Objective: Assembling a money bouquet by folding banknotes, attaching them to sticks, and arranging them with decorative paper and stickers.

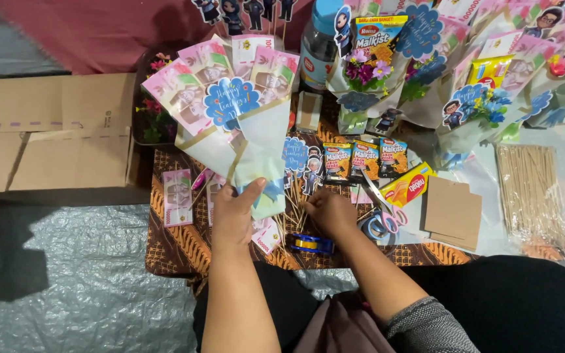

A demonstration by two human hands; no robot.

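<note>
My left hand (233, 216) grips the base of a paper-wrapped bouquet (240, 124) made of pink banknotes and a round blue tag, held upright over a low table (178, 245) covered with brown batik cloth. My right hand (330, 210) rests closed on the table among thin wooden skewers and small cartoon figure cutouts (310, 173). Whether it pinches a skewer is hidden. A blue tape dispenser (311, 244) lies just in front of both hands.
Small snack packets (364, 159) line the table behind my right hand. Scissors (382, 216), brown card pieces (452, 210) and a bundle of skewers (531, 189) lie to the right. Finished bouquets (492, 72) stand at the back. A flattened cardboard box (53, 131) lies left.
</note>
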